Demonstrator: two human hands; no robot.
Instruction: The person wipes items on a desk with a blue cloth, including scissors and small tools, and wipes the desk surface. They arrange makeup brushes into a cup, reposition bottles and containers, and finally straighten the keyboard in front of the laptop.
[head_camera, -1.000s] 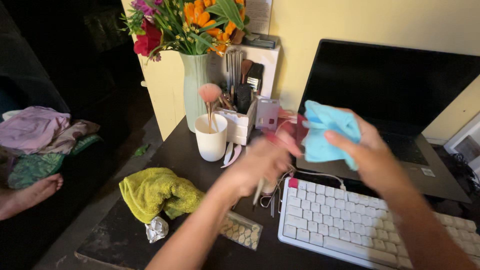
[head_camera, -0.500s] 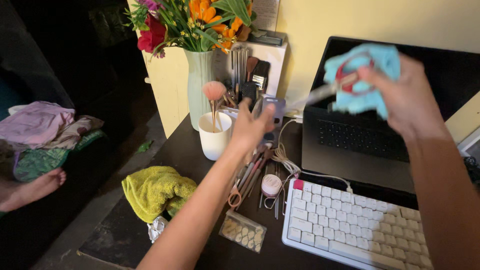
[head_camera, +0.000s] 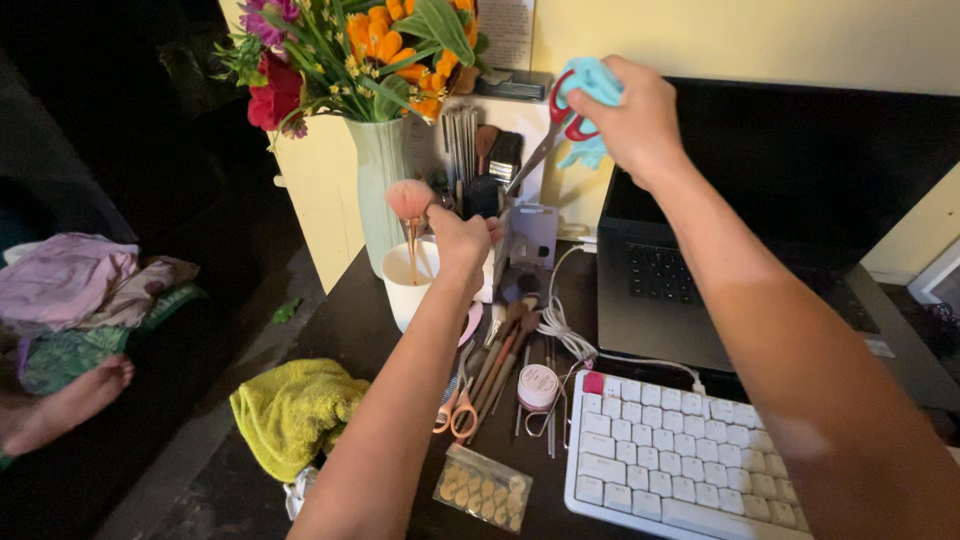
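Right hand (head_camera: 628, 120), raised over the far edge of the dark table (head_camera: 250, 480), closed around a crumpled light-blue cloth (head_camera: 590, 85) and the red-handled scissors (head_camera: 556, 125), whose grey blades point down and left toward the white organiser box of brushes and combs (head_camera: 490, 175). Left hand (head_camera: 458, 238), stretched toward the far left part of the table, fingers curled at the rim of the white cylindrical cup (head_camera: 405, 290) beside a pink fluffy make-up brush (head_camera: 410, 200) standing in it (whether the fingers grip anything cannot be told). Behind the cup, a pale green ribbed vase (head_camera: 378, 170) of red and orange flowers. Mid-table: a row of loose brushes and small orange-handled scissors (head_camera: 455, 412); near edge: a white keyboard (head_camera: 690, 465) and yellow-green towel (head_camera: 290, 410). An open dark laptop (head_camera: 680, 290) sits at the far right
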